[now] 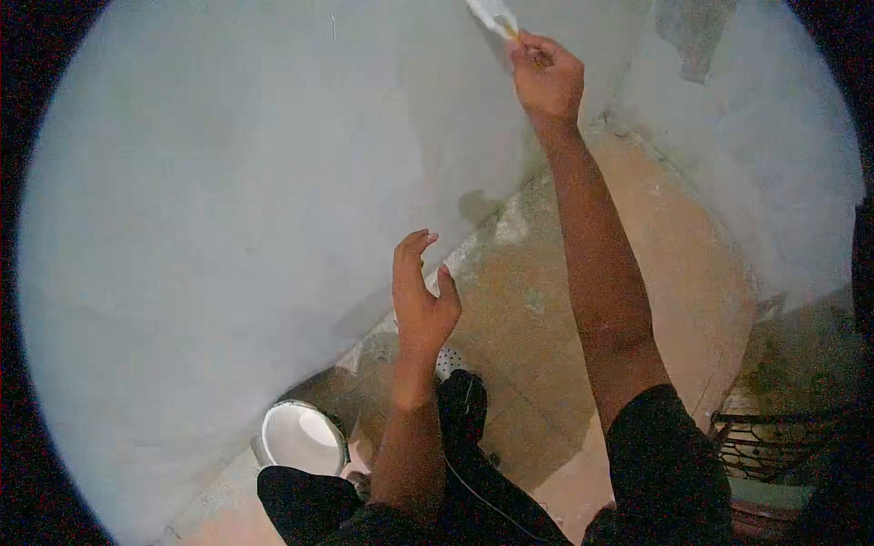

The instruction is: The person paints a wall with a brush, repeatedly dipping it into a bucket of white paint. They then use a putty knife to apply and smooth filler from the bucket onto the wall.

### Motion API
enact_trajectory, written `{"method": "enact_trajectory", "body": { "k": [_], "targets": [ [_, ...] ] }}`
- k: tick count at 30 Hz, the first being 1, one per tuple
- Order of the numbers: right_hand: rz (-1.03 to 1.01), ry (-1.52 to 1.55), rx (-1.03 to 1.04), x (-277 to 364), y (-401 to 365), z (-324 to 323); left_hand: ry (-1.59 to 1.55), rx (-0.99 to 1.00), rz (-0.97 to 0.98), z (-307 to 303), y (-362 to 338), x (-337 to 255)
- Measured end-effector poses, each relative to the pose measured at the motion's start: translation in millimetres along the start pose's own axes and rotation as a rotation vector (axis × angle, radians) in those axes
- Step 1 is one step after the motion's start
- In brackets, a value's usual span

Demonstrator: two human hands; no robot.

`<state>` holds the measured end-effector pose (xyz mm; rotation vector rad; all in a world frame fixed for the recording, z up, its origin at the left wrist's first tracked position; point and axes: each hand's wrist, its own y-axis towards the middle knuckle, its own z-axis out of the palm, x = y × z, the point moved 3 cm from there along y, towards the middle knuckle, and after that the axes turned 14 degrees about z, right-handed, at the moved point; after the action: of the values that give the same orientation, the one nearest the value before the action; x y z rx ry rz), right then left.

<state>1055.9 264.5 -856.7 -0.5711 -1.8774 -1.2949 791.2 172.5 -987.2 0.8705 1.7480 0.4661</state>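
Observation:
My right hand [549, 77] is raised at the top, closed around the handle of a pale flat tool [492, 16], which lies close to the grey-white wall [228, 182]. The tool's far end is cut off by the frame's top edge. Lower and to the left, my left hand [425, 296] is in front of the wall's lower edge, its fingers curved and apart, with nothing between them. A white bucket [303, 439] stands on the floor below my left hand, near the wall.
Brown tiled floor [528, 364] runs along the wall to a corner at the upper right. A second wall [774, 164] rises on the right, bearing a darker patch [694, 36]. A dark slatted object [774, 441] is at the lower right. My legs show at the bottom.

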Motion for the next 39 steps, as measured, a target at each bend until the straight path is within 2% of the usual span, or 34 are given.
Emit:
{"method": "enact_trajectory", "body": {
  "k": [1,2,4,6,8,10,12,13,15,16,18,20,22,24,25,27,28,30,34,36,37,39],
  "targets": [
    [-0.129,0.185,-0.047,-1,3,-2,-0.013,0.011,-0.043,-1,1,-2],
    [-0.125,0.179,-0.050,-9,-1,0,-0.028,0.025,-0.085,0,1,-2],
    [0.048,0.100,0.261,-55,-20,29,-0.033,0.039,-0.087,1,2,0],
    [-0.148,-0.059,0.135,-106,-61,58,-0.033,0.040,-0.085,0,6,7],
    [0.078,-0.015,0.293,-133,-109,51,-0.013,0.048,-0.077,-1,10,10],
    [0.359,0.485,0.472,-267,-154,87,-0.014,0.049,-0.072,-3,16,9],
    [0.322,-0.480,0.564,-223,-175,50,-0.013,0.059,-0.074,-2,18,7],
    [0.326,-0.478,0.566,-217,-172,44,-0.001,0.079,-0.071,0,19,7],
    [0.166,-0.928,0.649,-212,-171,38,0.016,0.103,-0.073,2,18,8],
    [0.165,-0.925,0.652,-198,-162,35,0.000,0.102,-0.080,3,17,9],
    [0.196,-0.752,0.460,-164,-124,26,-0.017,0.091,-0.083,5,20,9],
    [0.211,-0.706,0.368,-133,-75,30,-0.002,0.096,-0.105,5,22,8],
    [0.144,-0.745,0.279,-61,-30,9,-0.012,0.083,-0.093,14,23,10],
    [0.216,-0.439,0.141,-35,3,-10,-0.024,0.074,0.018,20,24,5],
    [0.215,-0.438,0.136,-26,10,-12,-0.026,0.099,0.016,19,24,2],
    [0.071,0.224,0.142,-9,19,-20,-0.030,0.107,0.020,23,22,1],
    [0.069,0.225,0.141,-6,13,-21,-0.034,0.117,0.021,23,21,0],
    [0.285,-0.086,0.366,-13,-7,-11,-0.012,0.138,0.019,26,21,-2],
    [0.122,-0.050,0.247,-99,-86,32,-0.045,0.087,0.007,29,24,-7],
    [0.169,-0.268,0.453,-141,-122,31,0.008,0.076,0.009,30,24,-6],
    [0.170,-0.265,0.456,-161,-133,24,0.001,0.068,0.009,32,24,-7],
    [0.136,-0.460,0.639,-193,-148,17,-0.001,0.059,0.020,35,25,-12]
  ]
}}
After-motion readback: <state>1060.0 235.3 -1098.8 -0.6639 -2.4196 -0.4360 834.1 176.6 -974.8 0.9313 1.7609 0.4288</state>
